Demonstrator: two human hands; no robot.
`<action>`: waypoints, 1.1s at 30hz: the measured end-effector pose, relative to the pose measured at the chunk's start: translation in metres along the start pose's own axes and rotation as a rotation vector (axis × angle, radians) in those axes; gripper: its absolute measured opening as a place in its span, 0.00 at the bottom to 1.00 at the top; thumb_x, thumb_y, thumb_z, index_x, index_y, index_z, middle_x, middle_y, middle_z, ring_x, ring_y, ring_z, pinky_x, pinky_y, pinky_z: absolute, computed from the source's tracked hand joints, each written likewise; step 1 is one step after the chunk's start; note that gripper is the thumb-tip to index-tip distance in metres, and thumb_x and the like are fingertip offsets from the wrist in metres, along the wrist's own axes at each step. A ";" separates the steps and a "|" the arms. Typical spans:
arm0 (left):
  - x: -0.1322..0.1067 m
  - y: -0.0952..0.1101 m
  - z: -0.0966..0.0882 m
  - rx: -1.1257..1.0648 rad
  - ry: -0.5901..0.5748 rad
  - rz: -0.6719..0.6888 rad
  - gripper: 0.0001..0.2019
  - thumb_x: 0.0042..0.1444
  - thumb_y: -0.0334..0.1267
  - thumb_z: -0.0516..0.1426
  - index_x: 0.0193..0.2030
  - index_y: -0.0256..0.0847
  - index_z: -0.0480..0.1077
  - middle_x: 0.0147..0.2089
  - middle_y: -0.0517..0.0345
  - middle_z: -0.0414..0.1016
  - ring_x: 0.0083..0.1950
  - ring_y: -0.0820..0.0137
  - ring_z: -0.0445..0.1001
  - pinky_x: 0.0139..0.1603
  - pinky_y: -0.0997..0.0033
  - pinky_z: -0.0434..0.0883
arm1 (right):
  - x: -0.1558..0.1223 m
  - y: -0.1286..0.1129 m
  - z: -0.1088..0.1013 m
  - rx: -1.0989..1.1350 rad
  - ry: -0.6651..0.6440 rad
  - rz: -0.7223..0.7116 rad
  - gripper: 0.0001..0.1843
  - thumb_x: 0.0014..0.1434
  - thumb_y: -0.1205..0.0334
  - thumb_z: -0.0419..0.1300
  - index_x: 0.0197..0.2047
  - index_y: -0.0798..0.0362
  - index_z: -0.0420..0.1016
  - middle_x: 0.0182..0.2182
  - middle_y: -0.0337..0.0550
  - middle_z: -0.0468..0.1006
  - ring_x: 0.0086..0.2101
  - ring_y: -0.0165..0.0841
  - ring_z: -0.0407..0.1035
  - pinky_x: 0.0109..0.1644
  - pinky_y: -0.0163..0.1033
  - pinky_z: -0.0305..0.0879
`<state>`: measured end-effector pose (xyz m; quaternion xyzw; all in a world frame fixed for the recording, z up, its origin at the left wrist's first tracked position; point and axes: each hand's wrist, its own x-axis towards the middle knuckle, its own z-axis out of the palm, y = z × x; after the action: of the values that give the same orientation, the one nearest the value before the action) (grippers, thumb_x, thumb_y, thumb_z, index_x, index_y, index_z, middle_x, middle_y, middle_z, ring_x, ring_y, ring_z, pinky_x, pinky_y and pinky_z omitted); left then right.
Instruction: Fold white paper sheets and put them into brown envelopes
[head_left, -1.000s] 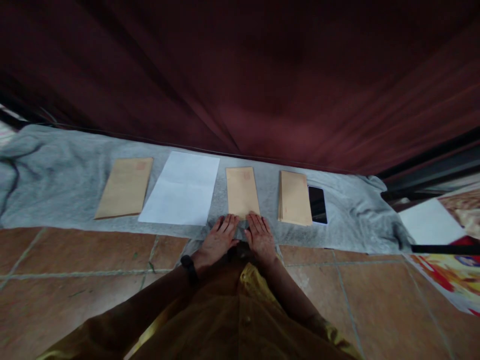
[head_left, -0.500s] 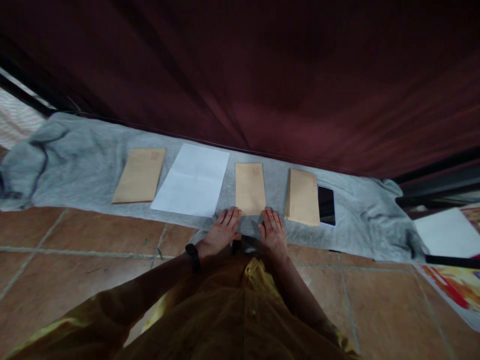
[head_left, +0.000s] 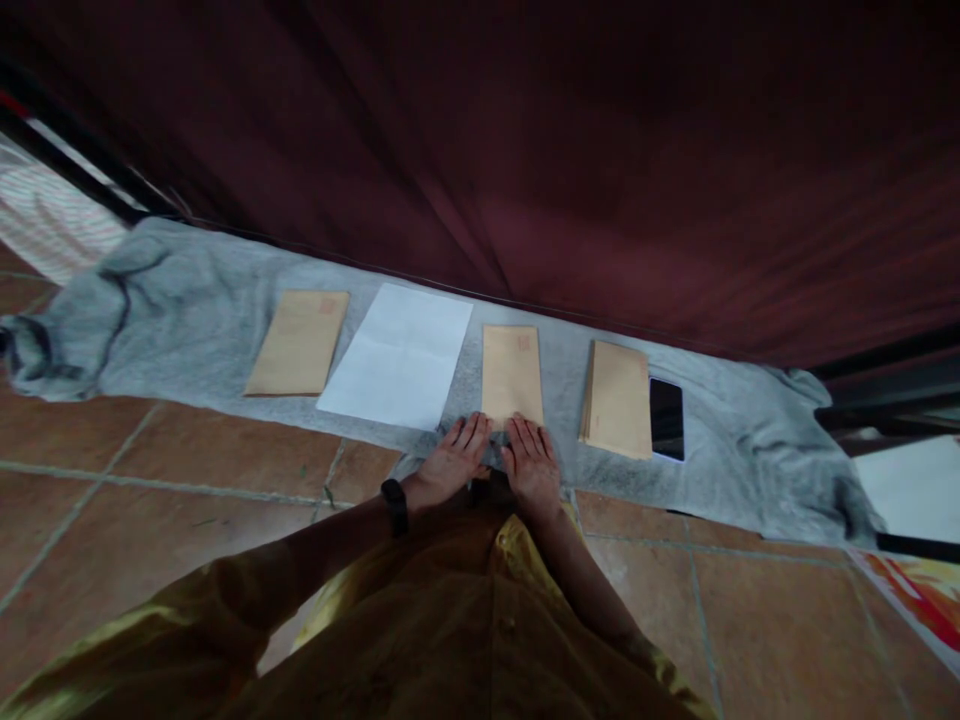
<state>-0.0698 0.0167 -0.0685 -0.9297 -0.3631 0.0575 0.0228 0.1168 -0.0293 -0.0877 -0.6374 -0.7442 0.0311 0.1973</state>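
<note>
A tan paper envelope [head_left: 511, 372] with a faint red print at its top right lies flat on the grey cloth [head_left: 742, 420] in front of me. My left hand [head_left: 456, 458] rests palm down at its lower left corner, fingers stretched out. Over the envelope's lower right edge lie the outstretched fingers of my right hand [head_left: 534, 465], covering part of that edge. Neither hand grips anything. Left of the envelope is a blank white sheet of paper [head_left: 397, 355], close to my left fingertips.
A stack of tan envelopes [head_left: 616, 398] lies to the right, with a dark-screened phone [head_left: 667, 420] beside it. Further tan envelopes [head_left: 298, 343] sit left of the white sheet. A dark red curtain [head_left: 480, 150] hangs behind the cloth. Tiled floor [head_left: 225, 460] shows below.
My right hand has moved left, from beside the envelope's lower right corner onto its lower edge. My left hand stays near the lower left corner. The whole view has shifted slightly.
</note>
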 end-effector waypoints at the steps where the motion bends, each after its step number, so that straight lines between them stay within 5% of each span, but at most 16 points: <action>1: 0.000 0.000 0.001 0.000 0.005 0.001 0.34 0.68 0.45 0.53 0.75 0.28 0.54 0.75 0.34 0.55 0.77 0.52 0.52 0.75 0.50 0.56 | -0.001 0.002 -0.001 -0.007 0.004 0.008 0.26 0.75 0.58 0.45 0.71 0.58 0.62 0.69 0.52 0.66 0.68 0.41 0.58 0.73 0.53 0.49; 11: -0.003 0.000 0.016 -0.044 0.117 -0.031 0.35 0.69 0.49 0.51 0.75 0.28 0.52 0.75 0.33 0.55 0.78 0.53 0.52 0.75 0.50 0.56 | -0.009 0.015 -0.004 -0.067 0.016 0.077 0.28 0.75 0.56 0.46 0.73 0.59 0.58 0.70 0.54 0.62 0.69 0.43 0.57 0.73 0.54 0.48; 18: 0.005 0.008 0.006 -0.103 0.235 -0.004 0.39 0.68 0.56 0.49 0.76 0.30 0.49 0.78 0.39 0.51 0.79 0.55 0.46 0.78 0.49 0.48 | -0.009 0.015 -0.005 -0.063 0.024 0.076 0.29 0.75 0.57 0.46 0.74 0.58 0.57 0.70 0.54 0.62 0.69 0.43 0.57 0.73 0.54 0.48; 23: 0.019 0.015 0.004 -0.124 0.225 0.089 0.38 0.68 0.55 0.51 0.76 0.31 0.51 0.78 0.43 0.52 0.79 0.58 0.46 0.78 0.53 0.49 | -0.008 0.014 -0.008 -0.076 0.008 0.081 0.29 0.74 0.57 0.47 0.74 0.58 0.57 0.70 0.54 0.63 0.68 0.43 0.58 0.73 0.54 0.49; 33: 0.014 0.013 0.009 -0.101 0.172 0.069 0.36 0.69 0.54 0.50 0.75 0.31 0.54 0.76 0.39 0.54 0.78 0.56 0.50 0.77 0.50 0.51 | -0.008 0.013 -0.007 -0.077 0.003 0.091 0.29 0.73 0.59 0.50 0.74 0.56 0.56 0.70 0.55 0.63 0.68 0.43 0.58 0.72 0.56 0.52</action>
<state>-0.0514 0.0166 -0.0801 -0.9432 -0.3298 -0.0401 0.0050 0.1324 -0.0355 -0.0874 -0.6776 -0.7150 0.0105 0.1719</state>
